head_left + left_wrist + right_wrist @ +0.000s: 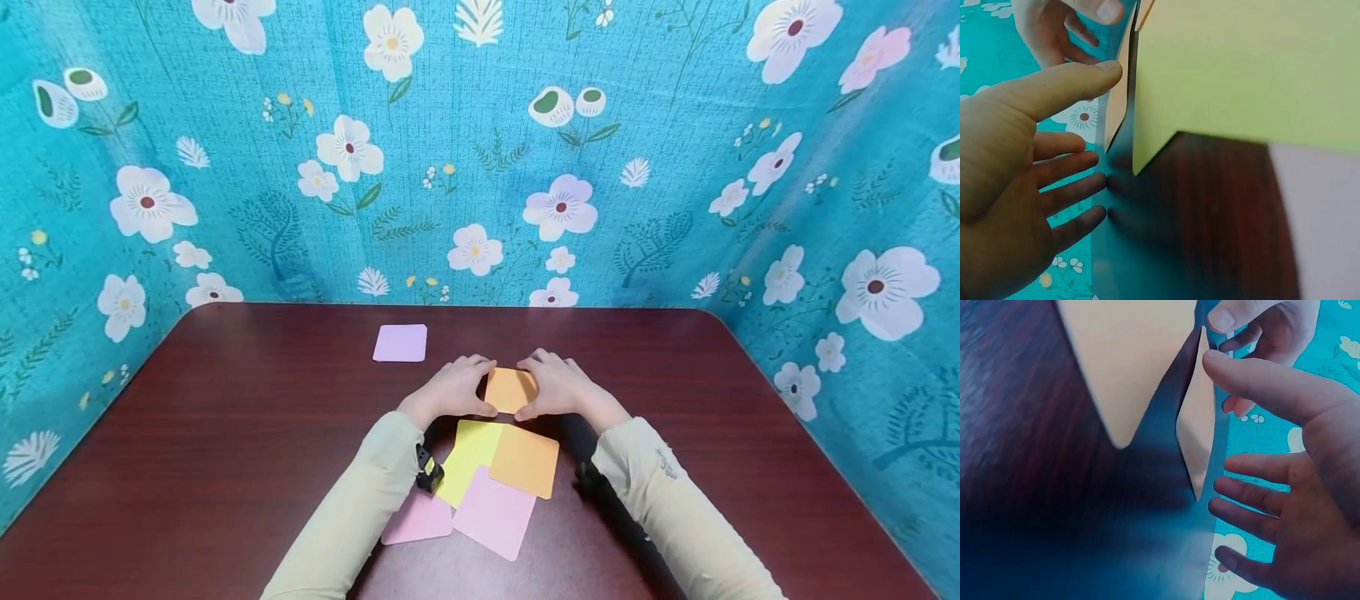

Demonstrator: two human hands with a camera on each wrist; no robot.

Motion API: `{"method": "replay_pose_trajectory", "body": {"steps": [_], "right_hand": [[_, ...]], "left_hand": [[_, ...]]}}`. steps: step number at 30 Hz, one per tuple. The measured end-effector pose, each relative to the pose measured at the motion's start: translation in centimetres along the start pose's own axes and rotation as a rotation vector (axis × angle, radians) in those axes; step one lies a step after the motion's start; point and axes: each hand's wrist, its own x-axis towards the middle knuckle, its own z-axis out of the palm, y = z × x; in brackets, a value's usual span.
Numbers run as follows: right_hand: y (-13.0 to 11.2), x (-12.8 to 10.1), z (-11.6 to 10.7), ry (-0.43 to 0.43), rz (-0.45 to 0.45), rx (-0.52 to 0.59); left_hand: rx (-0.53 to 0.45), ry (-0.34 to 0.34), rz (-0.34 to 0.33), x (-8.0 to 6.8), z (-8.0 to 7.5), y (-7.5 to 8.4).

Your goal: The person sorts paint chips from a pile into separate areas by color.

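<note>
A small orange paper square (511, 389) lies on the dark red table (225, 433) between my two hands. My left hand (480, 385) flanks its left side and my right hand (534, 385) its right side. In the left wrist view my left hand (1102, 131) has straight, spread fingers, and its thumb tip touches the edge of the orange square (1116, 100), which stands raised off the table. The right wrist view shows the same: my right hand (1213, 425) has its thumb tip on the raised orange square (1197, 431), fingers stretched out.
Near my forearms lie overlapping sheets: a yellow one (471, 450), a second orange one (527, 461) and two pink ones (495, 512) (417, 520). A lilac sheet (401, 342) lies alone at the back left. Floral blue cloth (480, 150) walls the table on three sides.
</note>
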Motion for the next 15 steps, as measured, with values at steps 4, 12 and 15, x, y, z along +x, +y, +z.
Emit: {"method": "replay_pose_trajectory", "body": {"steps": [4,12,15], "right_hand": [[0.42,-0.34,0.13,-0.025,0.009,-0.003],[0.89,-0.43,0.7,-0.035,0.024,0.01],[1.01,-0.42,0.79,-0.021,0.022,0.028]], "left_hand": [[0.01,0.0,-0.002,0.3,0.27,0.06],[0.031,0.005,-0.004,0.49,0.58,0.18],[0.026,0.015,0.008,0.57,0.7,0.17]]}}
